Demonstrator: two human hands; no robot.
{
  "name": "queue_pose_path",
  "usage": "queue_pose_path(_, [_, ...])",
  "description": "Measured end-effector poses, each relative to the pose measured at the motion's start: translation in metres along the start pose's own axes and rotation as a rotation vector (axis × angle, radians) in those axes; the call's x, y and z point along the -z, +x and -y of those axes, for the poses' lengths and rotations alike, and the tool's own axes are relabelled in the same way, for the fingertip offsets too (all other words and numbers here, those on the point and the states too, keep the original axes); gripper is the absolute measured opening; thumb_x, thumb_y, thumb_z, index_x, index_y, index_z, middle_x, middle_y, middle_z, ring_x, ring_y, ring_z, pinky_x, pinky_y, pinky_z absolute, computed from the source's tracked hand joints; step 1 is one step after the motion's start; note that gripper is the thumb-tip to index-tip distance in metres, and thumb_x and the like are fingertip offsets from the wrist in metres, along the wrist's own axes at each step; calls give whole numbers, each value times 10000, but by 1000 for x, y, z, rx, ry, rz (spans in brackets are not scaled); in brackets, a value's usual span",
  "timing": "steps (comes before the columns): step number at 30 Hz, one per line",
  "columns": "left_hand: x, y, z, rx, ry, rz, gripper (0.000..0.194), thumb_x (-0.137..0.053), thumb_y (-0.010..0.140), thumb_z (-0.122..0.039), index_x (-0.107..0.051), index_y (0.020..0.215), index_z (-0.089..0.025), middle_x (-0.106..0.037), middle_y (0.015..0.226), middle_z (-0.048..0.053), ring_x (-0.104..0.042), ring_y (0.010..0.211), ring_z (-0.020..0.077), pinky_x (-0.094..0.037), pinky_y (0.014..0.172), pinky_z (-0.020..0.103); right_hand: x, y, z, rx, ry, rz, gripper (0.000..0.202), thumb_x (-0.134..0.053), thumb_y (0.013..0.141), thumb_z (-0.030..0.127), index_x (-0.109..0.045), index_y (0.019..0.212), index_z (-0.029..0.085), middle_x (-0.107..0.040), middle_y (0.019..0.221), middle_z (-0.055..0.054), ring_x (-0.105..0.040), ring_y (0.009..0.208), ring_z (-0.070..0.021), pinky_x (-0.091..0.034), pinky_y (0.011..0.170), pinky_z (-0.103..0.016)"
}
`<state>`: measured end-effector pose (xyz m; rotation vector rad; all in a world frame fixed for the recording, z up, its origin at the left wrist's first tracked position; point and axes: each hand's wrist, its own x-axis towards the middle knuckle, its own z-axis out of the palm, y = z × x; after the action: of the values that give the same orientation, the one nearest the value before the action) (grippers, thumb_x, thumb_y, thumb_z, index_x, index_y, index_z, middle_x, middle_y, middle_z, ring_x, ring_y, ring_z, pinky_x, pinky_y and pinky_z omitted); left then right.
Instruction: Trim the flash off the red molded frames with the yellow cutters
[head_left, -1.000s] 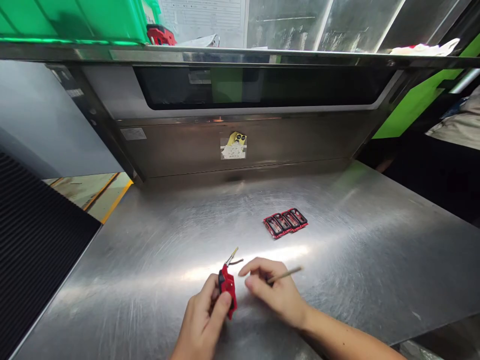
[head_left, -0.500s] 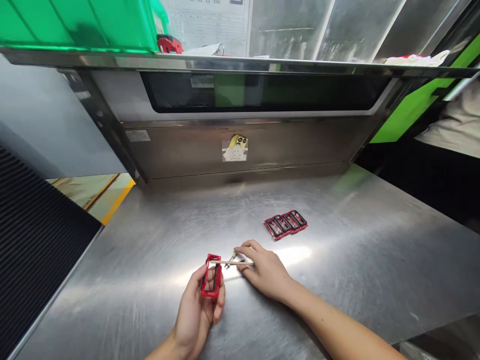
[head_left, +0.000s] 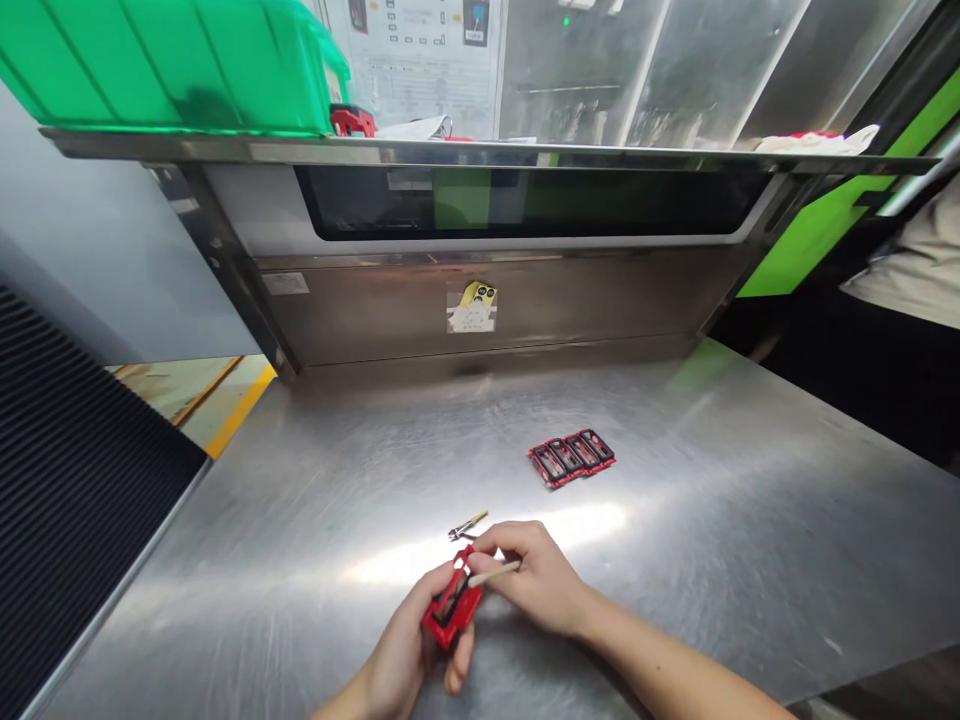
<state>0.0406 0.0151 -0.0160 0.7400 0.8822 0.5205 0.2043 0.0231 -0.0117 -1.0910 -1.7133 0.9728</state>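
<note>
My left hand (head_left: 401, 640) is closed around a small red rectangular frame (head_left: 441, 628) with a black inner rim, tilted above the metal table. Between the fingers of my right hand (head_left: 536, 580) is a thin pale stick (head_left: 496, 574). The stick's left end meets the side of the frame, and my right fingertips are at the frame's upper end. Just beyond my hands lies a small pair of cutters (head_left: 466, 527) with a yellow handle. Farther off, several similar red and black frames (head_left: 571, 458) lie side by side on the table.
A steel table (head_left: 360, 420) spreads under my hands. Above its back edge runs a metal shelf (head_left: 600, 158) carrying a green bin (head_left: 172, 70) and a red part (head_left: 352, 121). A bagged yellow item (head_left: 472, 307) hangs on the back panel. Someone's light sleeve (head_left: 911, 265) shows at right.
The red frame has come nearer to me and tilted over. My right hand has moved down to it with the stick, uncovering the cutters. The camera view has shifted slightly.
</note>
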Motion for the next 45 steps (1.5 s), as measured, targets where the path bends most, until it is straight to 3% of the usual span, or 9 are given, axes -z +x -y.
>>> queue_pose_path(3, [3,-1,4,-144,66,-6,709,-493,626,-834,-683,718,-157,-617,551,43,-496,430,131,-392,456,247,-2,0,-1,-26,-8,-79,307,-516,871,329,-700,691,162,-660,619,-29,-577,566,-155,-414,541,-235])
queue_pose_path(6, [-1,-5,7,-504,226,-184,766,-665,577,-742,-636,1144,-227,-702,1017,106,-641,765,241,-494,641,307,-3,-1,-3,-50,29,-140,335,-503,877,350,-660,655,154,-629,599,-18,-553,555,-147,-396,534,-230])
queue_pose_path(11, [-12,-10,10,-761,370,-427,456,-718,679,-569,-708,1024,-271,-647,1209,95,-575,1093,301,-468,858,339,0,0,-6,-14,16,-50,425,-472,884,401,-557,539,168,-503,493,12,-470,481,-133,-331,479,-230])
queue_pose_path(14, [-12,-10,3,-706,259,-532,434,-701,686,-583,-720,951,-239,-678,1140,93,-601,1038,276,-490,805,306,6,3,-9,8,-88,-131,334,-443,910,369,-673,774,169,-637,712,-43,-587,685,-188,-420,633,-267])
queue_pose_path(18, [-6,-4,-8,-405,3,-550,535,-696,616,-654,-691,842,-169,-726,877,90,-649,772,236,-512,597,289,12,7,-17,-68,-370,-129,272,-595,820,302,-665,1056,186,-637,944,-72,-614,825,-222,-444,723,-299])
queue_pose_path(25, [-5,0,-20,-294,-252,-521,501,-719,563,-650,-547,654,-189,-551,473,-47,-426,388,86,-356,392,194,11,10,-21,-164,-466,-50,189,-656,696,130,-670,874,192,-635,897,-37,-606,779,-219,-445,697,-292])
queue_pose_path(34, [-7,-4,-18,-216,-248,-404,547,-555,693,-726,-579,659,-181,-469,395,-54,-327,364,78,-299,383,186,8,5,-10,-90,-133,-151,203,-597,752,255,-629,937,177,-667,828,-36,-583,681,-174,-456,594,-245])
queue_pose_path(39, [-3,-3,-13,-207,-230,-348,480,-608,728,-632,-652,690,-155,-642,660,19,-510,538,119,-410,484,212,6,2,-6,-105,109,-148,222,-638,693,259,-623,897,170,-596,712,8,-330,462,-86,-346,447,-201])
queue_pose_path(45, [-3,-7,-15,-104,-346,-66,387,-656,750,-512,-689,662,-135,-621,699,45,-580,712,205,-486,643,310,6,-3,-5,-80,209,1,233,-661,705,233,-624,928,179,-590,735,17,-288,440,-66,-330,442,-194])
